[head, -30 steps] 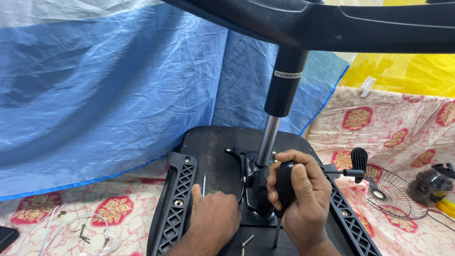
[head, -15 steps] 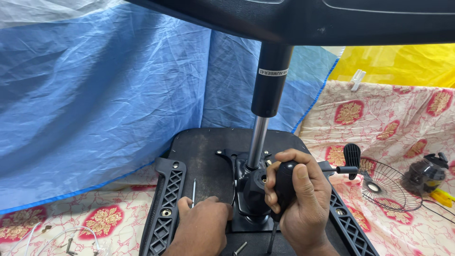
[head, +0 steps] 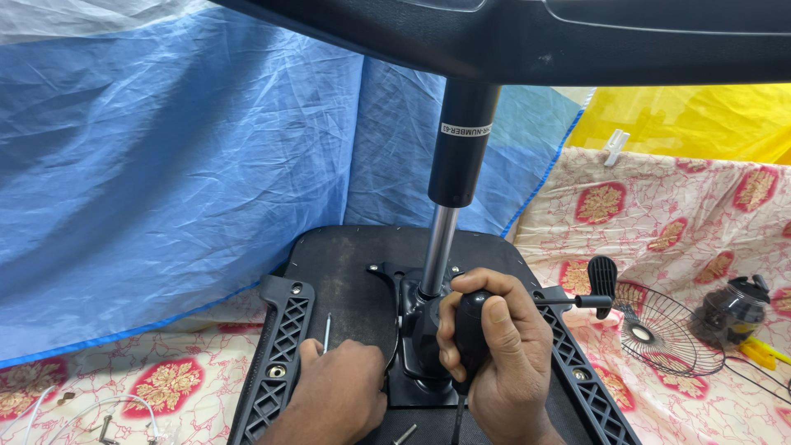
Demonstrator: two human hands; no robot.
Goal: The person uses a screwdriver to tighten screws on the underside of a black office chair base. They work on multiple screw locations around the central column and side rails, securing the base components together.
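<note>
The right hand (head: 494, 354) is clamped around the black handle of a screwdriver (head: 468, 338), which stands nearly upright; its long axis runs from 12 to 6 o'clock, and the thin shaft points down toward 6, leaving the fist at the frame's lower edge. The handle sits just beside the chair mechanism (head: 416, 346), at 3 o'clock from the gas-lift column (head: 449, 189), which rises toward 12. The left hand (head: 338, 400) lies flat, palm down and holding nothing, on the upturned chair seat (head: 346, 264), at 9 o'clock from the screwdriver. 1 loose screw (head: 404, 433) lies between the 2 hands.
</note>
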